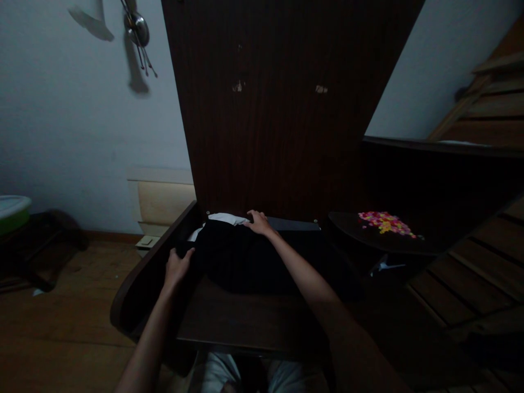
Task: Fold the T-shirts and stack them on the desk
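Observation:
A black cloth garment (pixel 254 262) lies spread on the dark wooden desk (pixel 241 322); its exact kind is hard to make out in the dim light. White fabric (pixel 227 218) shows along its far left edge, and a grey strip (pixel 292 224) shows at the far right edge. My left hand (pixel 178 266) grips the garment's left edge between thumb and fingers. At the far edge, beside the white fabric, my right hand (pixel 260 222) has its fingers curled on the black cloth.
A raised side panel (pixel 135 295) bounds the desk on the left, and a tall dark board (pixel 274 120) stands behind. On the right, a rounded shelf (pixel 347 224) bears a pile of small pink and yellow pieces (pixel 387 222). A green tub (pixel 14 215) stands far left.

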The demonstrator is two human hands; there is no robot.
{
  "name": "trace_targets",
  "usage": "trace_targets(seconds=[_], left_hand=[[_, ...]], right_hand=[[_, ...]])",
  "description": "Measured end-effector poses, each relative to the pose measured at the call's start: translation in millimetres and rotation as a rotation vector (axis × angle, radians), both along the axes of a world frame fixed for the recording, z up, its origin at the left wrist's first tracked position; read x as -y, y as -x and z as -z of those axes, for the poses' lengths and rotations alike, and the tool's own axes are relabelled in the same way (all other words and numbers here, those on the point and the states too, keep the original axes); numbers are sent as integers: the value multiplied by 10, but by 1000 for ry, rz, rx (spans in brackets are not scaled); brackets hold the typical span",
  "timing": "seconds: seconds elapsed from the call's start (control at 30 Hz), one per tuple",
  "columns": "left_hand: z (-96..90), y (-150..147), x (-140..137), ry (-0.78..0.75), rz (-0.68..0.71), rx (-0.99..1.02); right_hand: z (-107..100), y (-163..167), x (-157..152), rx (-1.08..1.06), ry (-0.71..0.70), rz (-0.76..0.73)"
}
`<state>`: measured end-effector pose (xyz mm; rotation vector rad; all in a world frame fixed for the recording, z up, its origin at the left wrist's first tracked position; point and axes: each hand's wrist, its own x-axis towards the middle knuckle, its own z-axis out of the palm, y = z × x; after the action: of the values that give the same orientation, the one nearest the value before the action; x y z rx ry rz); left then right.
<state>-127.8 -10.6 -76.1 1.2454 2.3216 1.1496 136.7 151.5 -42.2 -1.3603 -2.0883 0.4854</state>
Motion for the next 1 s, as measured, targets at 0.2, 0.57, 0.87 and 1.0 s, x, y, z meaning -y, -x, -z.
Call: trace_targets(seconds=[0.2, 0.57, 0.87, 1.0], left_hand=[[-163, -46, 185, 50, 35, -406], [-497, -250, -819, 344, 811, -658], [-584, 93, -1445, 140, 439, -463], [-377, 113, -1601, 140, 437, -304]], right_hand=[[284, -494, 241, -35, -257, 40], [584, -1094, 439, 238, -142, 140], [712, -1042, 542, 276, -209, 172], [704, -1019, 558, 345, -162, 168]])
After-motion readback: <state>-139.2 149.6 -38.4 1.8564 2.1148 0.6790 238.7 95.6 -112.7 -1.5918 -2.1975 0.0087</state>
